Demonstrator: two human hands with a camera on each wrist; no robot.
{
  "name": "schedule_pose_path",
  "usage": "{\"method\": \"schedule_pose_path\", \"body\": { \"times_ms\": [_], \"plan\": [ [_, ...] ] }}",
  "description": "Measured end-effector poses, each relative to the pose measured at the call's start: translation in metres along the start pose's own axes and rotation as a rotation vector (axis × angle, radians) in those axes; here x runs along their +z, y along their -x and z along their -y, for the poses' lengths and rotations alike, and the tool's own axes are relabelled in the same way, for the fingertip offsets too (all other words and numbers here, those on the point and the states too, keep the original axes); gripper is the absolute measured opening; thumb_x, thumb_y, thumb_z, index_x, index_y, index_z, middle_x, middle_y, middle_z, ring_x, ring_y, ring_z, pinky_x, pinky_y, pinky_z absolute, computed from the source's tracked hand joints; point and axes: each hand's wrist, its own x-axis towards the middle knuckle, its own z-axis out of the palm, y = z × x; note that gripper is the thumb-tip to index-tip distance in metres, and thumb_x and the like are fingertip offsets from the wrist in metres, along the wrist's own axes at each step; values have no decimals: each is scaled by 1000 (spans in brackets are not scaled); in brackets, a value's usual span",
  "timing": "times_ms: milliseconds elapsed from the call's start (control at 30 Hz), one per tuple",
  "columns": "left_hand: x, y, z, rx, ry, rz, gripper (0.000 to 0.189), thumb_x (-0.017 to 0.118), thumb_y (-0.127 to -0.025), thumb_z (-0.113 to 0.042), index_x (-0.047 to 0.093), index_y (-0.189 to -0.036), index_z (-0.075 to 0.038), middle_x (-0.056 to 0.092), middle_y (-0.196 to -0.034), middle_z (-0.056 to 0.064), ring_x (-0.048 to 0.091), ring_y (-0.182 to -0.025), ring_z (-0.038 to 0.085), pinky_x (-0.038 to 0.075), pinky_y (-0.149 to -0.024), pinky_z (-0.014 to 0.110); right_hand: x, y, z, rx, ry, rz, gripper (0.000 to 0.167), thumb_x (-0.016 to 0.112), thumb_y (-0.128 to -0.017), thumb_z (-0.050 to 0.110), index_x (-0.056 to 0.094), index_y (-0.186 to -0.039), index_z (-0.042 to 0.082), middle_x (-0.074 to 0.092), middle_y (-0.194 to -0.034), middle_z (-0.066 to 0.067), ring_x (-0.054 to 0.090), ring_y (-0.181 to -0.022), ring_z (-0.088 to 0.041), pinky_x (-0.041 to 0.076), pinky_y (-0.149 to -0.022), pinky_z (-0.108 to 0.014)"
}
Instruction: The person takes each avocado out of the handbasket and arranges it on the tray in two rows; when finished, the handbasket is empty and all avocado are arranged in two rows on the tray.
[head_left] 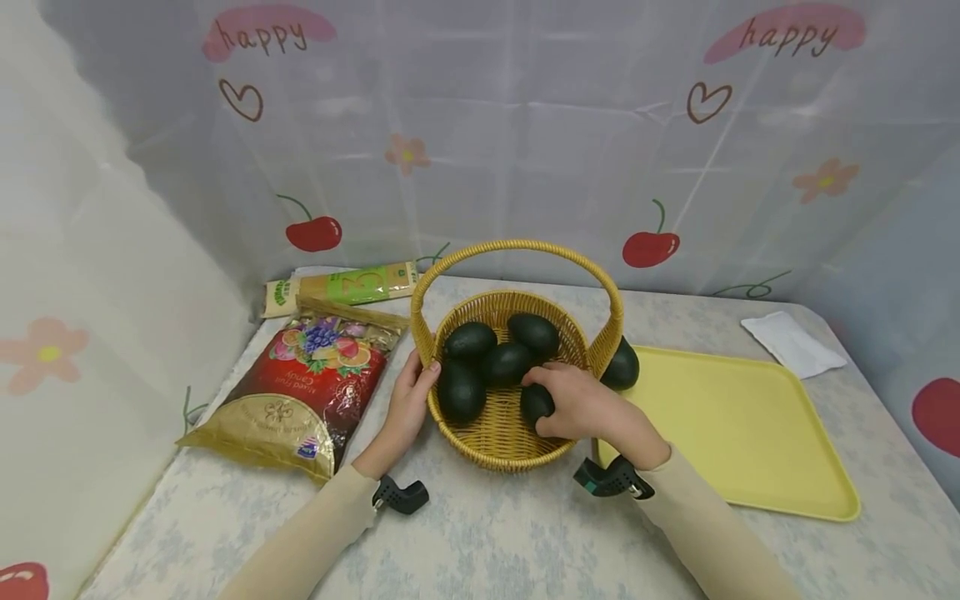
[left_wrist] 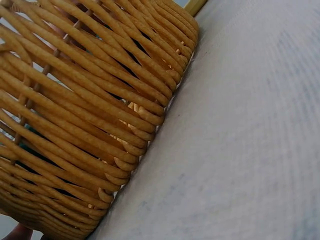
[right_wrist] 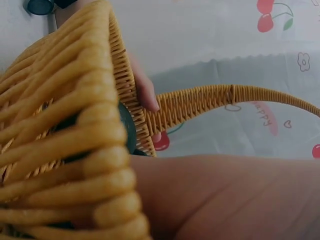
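Observation:
A yellow wicker basket (head_left: 489,450) with a tall arched handle stands in the middle of the table, several dark green avocados (head_left: 470,340) inside. My left hand (head_left: 406,402) grips its left rim at the foot of the handle; in the right wrist view that thumb (right_wrist: 145,93) lies across the rim. Reaching inside over the right rim, my right hand (head_left: 576,402) pinches an avocado (head_left: 536,404) between thumb and fingers. Another avocado (head_left: 622,367) lies outside, just right of the basket. In the left wrist view the woven wall (left_wrist: 85,110) hides the contents.
A yellow tray (head_left: 738,429) lies to the right, with a folded white cloth (head_left: 793,343) beyond its far corner. On the left are a large bag of mixed fruit candy (head_left: 303,383) and a long yellow-green packet (head_left: 345,286). Printed curtains surround the back and sides.

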Motion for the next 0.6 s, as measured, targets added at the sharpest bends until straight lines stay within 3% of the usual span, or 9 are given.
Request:
{"method": "schedule_pose_path", "body": {
  "times_ms": [600],
  "plan": [
    [-1,-1,2,5,0,12,53,46,-109,-18,35,-159,-10,38,-164,12,32,-152,26,29,-123,52,1,-1,-2,-23,12,29,56,78,-72,10,67,-128,10,60,-135,-17,60,-110,-30,55,-85,-41]
  ]
}}
